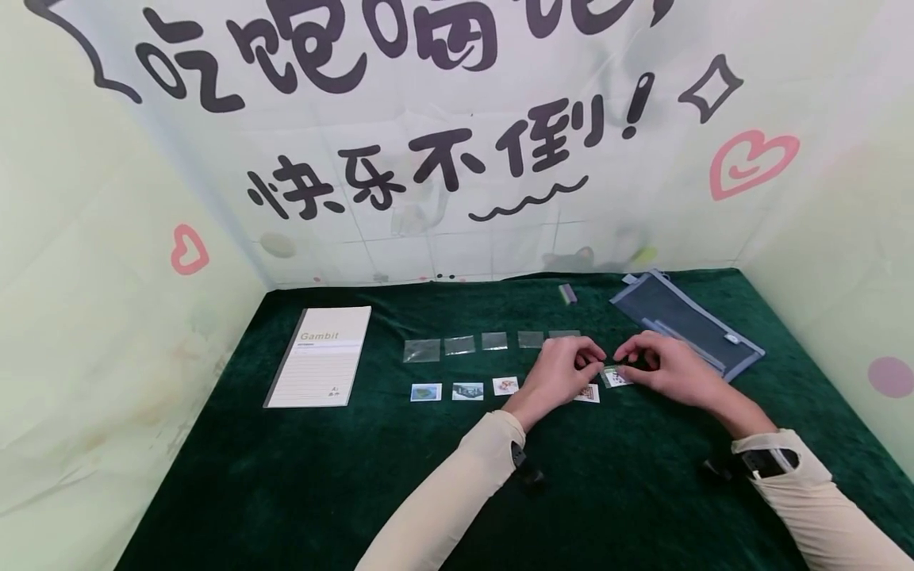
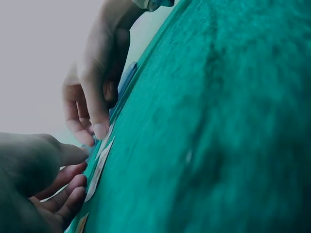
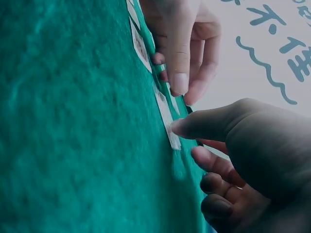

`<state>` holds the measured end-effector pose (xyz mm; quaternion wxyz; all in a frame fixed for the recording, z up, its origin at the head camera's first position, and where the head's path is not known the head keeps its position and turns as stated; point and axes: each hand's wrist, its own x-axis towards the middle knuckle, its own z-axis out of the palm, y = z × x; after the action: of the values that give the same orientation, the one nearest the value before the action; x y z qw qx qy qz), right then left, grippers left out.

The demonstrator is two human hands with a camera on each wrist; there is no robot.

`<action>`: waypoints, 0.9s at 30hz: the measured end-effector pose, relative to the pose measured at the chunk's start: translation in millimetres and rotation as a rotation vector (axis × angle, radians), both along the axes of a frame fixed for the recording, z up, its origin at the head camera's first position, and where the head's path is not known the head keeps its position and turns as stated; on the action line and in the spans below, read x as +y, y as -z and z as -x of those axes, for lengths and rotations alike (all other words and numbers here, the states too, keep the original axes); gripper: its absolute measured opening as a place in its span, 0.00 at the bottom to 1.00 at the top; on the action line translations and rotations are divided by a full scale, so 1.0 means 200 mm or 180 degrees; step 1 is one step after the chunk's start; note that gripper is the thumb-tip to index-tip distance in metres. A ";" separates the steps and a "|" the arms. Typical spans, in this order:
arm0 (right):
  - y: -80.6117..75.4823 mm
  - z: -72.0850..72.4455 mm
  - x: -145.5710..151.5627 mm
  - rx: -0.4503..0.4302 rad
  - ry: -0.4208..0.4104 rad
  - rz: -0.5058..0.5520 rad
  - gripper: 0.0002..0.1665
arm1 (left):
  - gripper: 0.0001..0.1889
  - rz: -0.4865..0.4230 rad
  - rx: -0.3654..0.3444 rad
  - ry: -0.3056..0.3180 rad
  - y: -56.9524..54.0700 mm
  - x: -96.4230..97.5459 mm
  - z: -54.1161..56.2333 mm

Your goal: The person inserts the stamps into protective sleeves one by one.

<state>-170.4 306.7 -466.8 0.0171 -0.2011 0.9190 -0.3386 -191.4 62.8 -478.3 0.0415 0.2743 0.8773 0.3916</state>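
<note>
A small picture card point(image 1: 618, 377) with a dark print lies on the green cloth, a small clear plastic bag point(image 1: 605, 381) showing at its left edge. My right hand point(image 1: 667, 366) has its thumb on the card's right part, index finger bent close behind. From the left, my left hand point(image 1: 564, 369) pinches at the bag's upper left edge, thumb and index tips together. In the right wrist view the right thumb point(image 3: 197, 125) presses on the card point(image 3: 166, 116). Another picture card point(image 1: 589, 393) lies partly under the left hand.
More picture cards point(image 1: 467, 391) lie in a row to the left. Behind them runs a row of clear bags point(image 1: 459, 345). A notebook point(image 1: 321, 361) lies far left, a blue mesh zip pouch point(image 1: 685, 317) at back right, and a small purple block point(image 1: 567, 294) near the wall.
</note>
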 end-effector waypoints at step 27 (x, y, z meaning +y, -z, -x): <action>0.04 -0.05 -0.20 -0.0232 -0.0576 0.0296 0.07 | 0.20 0.1190 0.0537 -0.0415 -0.01 -0.14 0.18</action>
<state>-160.6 267.2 -475.3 0.0717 -0.2714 0.8792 -0.3850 -226.8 35.4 -475.3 -0.0073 0.2363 0.9509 0.1995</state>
